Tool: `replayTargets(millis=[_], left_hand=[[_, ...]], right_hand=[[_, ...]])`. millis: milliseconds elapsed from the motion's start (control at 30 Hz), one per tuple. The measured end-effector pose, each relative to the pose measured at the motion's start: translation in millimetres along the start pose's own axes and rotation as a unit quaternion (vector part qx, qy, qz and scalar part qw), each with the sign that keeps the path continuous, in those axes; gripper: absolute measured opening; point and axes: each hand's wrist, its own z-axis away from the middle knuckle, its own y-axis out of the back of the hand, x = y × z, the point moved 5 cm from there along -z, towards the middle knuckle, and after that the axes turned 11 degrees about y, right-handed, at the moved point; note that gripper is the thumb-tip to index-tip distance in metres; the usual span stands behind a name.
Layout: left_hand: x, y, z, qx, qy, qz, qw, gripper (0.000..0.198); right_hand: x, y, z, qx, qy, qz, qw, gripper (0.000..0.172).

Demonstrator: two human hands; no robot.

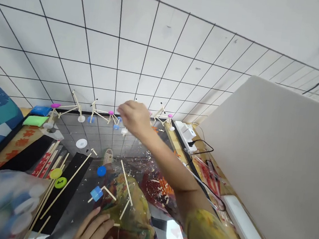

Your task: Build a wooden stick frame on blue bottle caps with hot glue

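Note:
My right hand [133, 117] reaches out to the far edge of the table, fingers curled at a stick-and-cap model [113, 118] next to the tiled wall; what the fingers grip is hidden. Similar stick models [70, 108] with pink, blue and white caps stand in a row along the wall. My left hand [94, 231] lies near the front edge, fingers stretched flat on the shiny table top [96, 135], empty. Just beyond it lie a blue cube on sticks [97, 193], a blue cap [101, 171] and loose wooden sticks [127, 183].
Long sticks and yellow-green caps [58, 178] lie on a black mat at the left. A clear bag of caps [1, 201] sits front left. Green and blue blocks [35, 120] lie far left. A power strip [186, 135] with cables and a white partition board [272, 168] stand at the right.

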Motion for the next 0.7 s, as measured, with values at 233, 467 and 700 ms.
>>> replayTargets(millis=[233,467,700], left_hand=[[5.5,-0.3,-2.9,0.003,0.037,0.030,0.999,0.029],[11.0,-1.1,-8.8,-0.029,0.022,0.033,0.999,0.035],[11.4,14.8,-20.9,-0.090,0.016,0.016,0.996,0.033]], right_hand=[[148.6,74.8,138.2,0.234,-0.272,0.019,0.933,0.026],[145.5,-26.8,162.4,0.029,-0.266,-0.164,0.950,0.010],[98.5,-60.5,119.5,0.022,-0.140,-0.077,0.987,0.029]])
